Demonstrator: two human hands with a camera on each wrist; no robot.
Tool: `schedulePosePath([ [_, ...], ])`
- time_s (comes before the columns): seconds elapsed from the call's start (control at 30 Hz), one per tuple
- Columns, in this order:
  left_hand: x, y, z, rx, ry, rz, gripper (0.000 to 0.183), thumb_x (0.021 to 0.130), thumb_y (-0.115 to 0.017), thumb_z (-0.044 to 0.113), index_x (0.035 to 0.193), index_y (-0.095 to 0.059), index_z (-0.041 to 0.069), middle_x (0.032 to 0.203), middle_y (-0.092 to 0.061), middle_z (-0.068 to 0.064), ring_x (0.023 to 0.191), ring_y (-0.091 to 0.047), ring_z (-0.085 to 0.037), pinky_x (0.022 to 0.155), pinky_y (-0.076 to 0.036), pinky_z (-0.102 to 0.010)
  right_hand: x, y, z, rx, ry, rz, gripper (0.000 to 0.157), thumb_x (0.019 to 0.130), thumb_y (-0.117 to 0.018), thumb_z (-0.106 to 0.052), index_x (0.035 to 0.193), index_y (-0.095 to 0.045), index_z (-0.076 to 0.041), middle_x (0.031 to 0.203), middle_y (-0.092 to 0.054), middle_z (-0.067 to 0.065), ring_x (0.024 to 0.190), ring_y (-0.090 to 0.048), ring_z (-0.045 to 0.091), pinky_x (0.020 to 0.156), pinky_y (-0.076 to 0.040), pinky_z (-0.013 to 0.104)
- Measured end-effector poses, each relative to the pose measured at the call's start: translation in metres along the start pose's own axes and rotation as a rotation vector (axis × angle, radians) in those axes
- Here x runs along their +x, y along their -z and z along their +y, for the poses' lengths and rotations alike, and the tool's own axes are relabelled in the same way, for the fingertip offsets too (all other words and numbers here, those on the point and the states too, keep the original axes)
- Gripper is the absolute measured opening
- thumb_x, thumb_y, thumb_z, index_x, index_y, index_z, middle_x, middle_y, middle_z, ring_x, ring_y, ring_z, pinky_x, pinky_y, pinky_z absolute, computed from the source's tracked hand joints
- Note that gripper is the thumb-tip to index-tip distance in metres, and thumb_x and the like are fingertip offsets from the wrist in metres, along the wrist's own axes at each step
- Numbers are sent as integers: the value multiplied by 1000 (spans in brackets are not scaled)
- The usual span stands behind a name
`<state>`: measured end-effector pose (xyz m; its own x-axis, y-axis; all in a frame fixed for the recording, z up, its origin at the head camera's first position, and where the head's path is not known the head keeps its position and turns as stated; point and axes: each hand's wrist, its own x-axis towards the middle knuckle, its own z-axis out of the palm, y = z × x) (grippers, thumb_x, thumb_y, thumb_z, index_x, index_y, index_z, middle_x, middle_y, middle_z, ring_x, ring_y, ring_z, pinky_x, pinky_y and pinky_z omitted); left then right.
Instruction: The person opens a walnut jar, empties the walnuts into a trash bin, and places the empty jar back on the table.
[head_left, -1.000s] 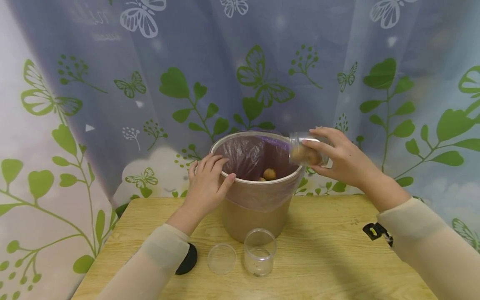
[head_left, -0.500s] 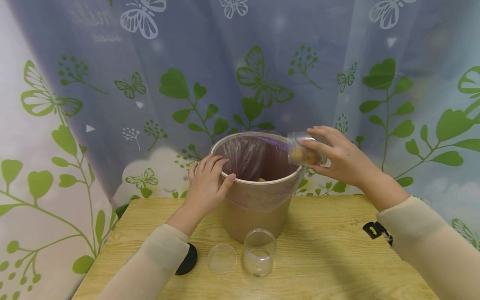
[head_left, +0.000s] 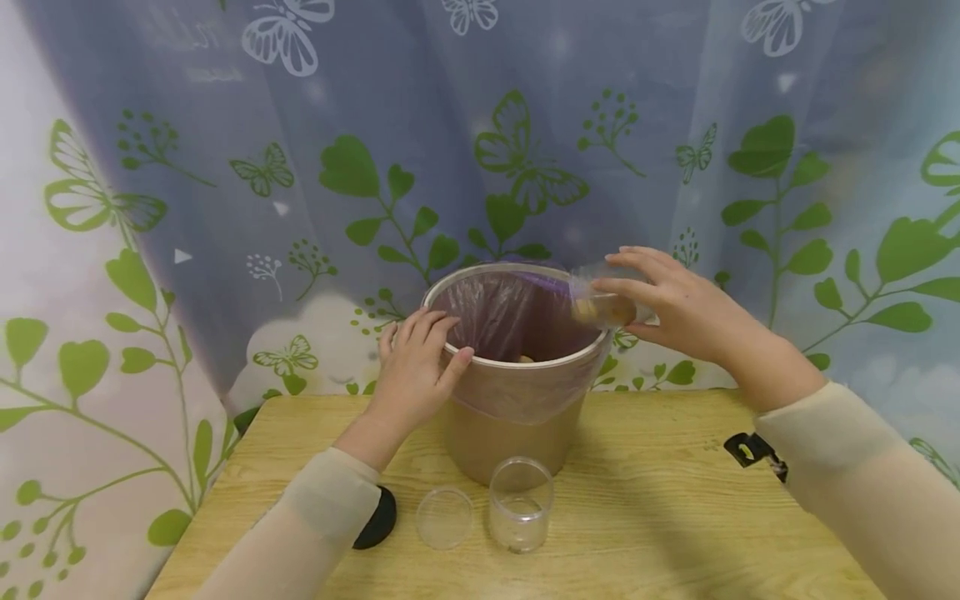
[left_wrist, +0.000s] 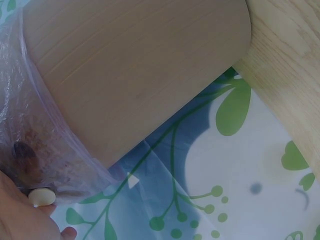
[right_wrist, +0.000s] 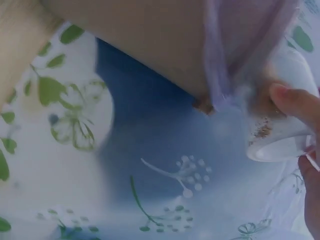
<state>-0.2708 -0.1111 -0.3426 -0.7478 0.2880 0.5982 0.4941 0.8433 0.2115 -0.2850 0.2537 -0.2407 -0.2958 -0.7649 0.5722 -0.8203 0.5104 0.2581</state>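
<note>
A beige trash can (head_left: pixel 513 437) lined with a translucent purplish bag (head_left: pixel 483 304) stands on the table. My left hand (head_left: pixel 412 358) holds its left rim, fingers over the edge and thumb at the near rim. In the left wrist view, part of that hand (left_wrist: pixel 25 215) shows beside the bag. At the right rim, my right hand (head_left: pixel 671 296) grips a clear plastic jar (head_left: pixel 618 287), tipped on its side with its mouth toward the can. Round tan-brown pieces (head_left: pixel 596 312) lie in the jar, blurred. Brown crumbs (right_wrist: pixel 262 129) cling inside it in the right wrist view.
In front of the can stands a second clear jar (head_left: pixel 520 508), upright. Left of it lie a clear disc-shaped lid (head_left: pixel 444 518) and a black round thing (head_left: pixel 377 521), partly behind the left sleeve. A small black buckle (head_left: pixel 750 452) is by the right sleeve. A patterned curtain (head_left: pixel 420 100) hangs behind.
A round brown piece seen inside the can a second ago has dropped from sight. The tipped jar has moved slightly left and blurs now. My left hand has stayed on the rim.
</note>
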Motion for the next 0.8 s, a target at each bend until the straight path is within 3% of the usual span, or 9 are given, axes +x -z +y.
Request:
schedulePosePath([
  [0.8,-1,-1,1,-11,-5,10,75,101,-21,68,143,-51,13,147,-46,-8,144,-28,-30,113,-11,-62,3,0,-1,5,32,-9,74,68,-89,4,134,-60,-11,142,-47,23,138,-37,44,92,-49,60],
])
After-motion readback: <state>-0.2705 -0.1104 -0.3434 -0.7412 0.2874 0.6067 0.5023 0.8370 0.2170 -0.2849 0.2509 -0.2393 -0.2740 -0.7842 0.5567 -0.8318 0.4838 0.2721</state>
